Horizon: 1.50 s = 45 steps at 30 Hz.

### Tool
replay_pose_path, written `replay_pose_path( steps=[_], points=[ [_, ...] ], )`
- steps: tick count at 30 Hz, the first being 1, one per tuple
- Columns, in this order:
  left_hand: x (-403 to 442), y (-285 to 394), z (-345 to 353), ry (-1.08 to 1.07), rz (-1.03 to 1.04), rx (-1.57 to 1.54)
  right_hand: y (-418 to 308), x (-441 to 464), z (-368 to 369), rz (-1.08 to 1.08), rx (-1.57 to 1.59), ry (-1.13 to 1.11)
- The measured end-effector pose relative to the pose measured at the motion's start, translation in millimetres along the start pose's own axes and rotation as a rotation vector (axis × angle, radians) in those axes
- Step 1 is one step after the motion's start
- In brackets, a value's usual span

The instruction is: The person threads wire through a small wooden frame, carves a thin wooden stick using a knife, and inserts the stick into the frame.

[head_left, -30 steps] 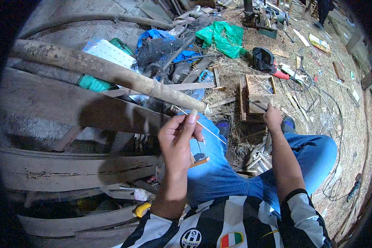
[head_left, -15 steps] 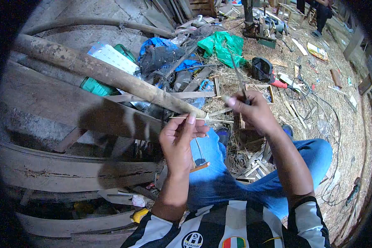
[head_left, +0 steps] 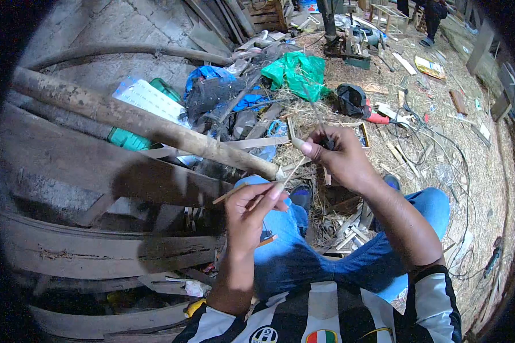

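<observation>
In the head view, a thin pale stick (head_left: 293, 171) is held in the left hand (head_left: 254, 208), pinched between the thumb and the bent fingers. The stick is slanted up toward the right hand (head_left: 343, 157), and its top end is seen just below the right thumb; whether the two are touching cannot be told. A brown strip (head_left: 228, 194) is seen poking out on the other side of the left hand, and it cannot be told if it is part of the same stick. A thin dark blade (head_left: 315, 111) is gripped in the right hand, with the fingers closed round its lower end, and it is pointed up and away. Below the left hand, a small orange-brown piece (head_left: 267, 240) is seen in front of the blue jeans (head_left: 303, 251); how it is held up cannot be made out. A wooden box (head_left: 353, 124) is partly hidden behind the right hand. On the left, a long round pole (head_left: 154, 128) is slanted across, with its near end close to the left hand. Past the pole, a green plastic bag (head_left: 297, 73) is seen, with some blue plastic (head_left: 203, 77) near it. To the right of the bag, a black and red tool (head_left: 377, 118) is seen on the ground, near a dark cord (head_left: 468, 171). Another person (head_left: 432, 23) is partly seen at the top right.
</observation>
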<state>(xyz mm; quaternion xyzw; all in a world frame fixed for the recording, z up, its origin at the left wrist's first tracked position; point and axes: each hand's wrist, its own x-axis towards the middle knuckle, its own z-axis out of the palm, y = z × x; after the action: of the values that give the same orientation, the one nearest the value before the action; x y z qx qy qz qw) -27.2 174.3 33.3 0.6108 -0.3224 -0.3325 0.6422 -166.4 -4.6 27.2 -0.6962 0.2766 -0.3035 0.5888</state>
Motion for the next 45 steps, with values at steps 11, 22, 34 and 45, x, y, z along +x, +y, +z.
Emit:
replay_pose_path(
  steps=[11,22,34,45],
  points=[
    [11.8,10.5,30.1,-0.170,-0.149,0.128,3.6,-9.7,-17.9,-0.155,-0.131,-0.165],
    [6.0,5.0,29.9,-0.262,-0.120,0.099,-15.7,-11.9,-32.4,-0.049,-0.113,-0.210],
    [5.6,0.9,32.8,-0.158,-0.058,-0.072,-12.1,-36.8,-40.6,-0.347,-0.502,-0.029],
    [4.8,-2.4,40.2,-0.081,0.027,-0.095,-9.5,-47.0,-34.2,-0.403,-0.632,0.007]
  ],
)
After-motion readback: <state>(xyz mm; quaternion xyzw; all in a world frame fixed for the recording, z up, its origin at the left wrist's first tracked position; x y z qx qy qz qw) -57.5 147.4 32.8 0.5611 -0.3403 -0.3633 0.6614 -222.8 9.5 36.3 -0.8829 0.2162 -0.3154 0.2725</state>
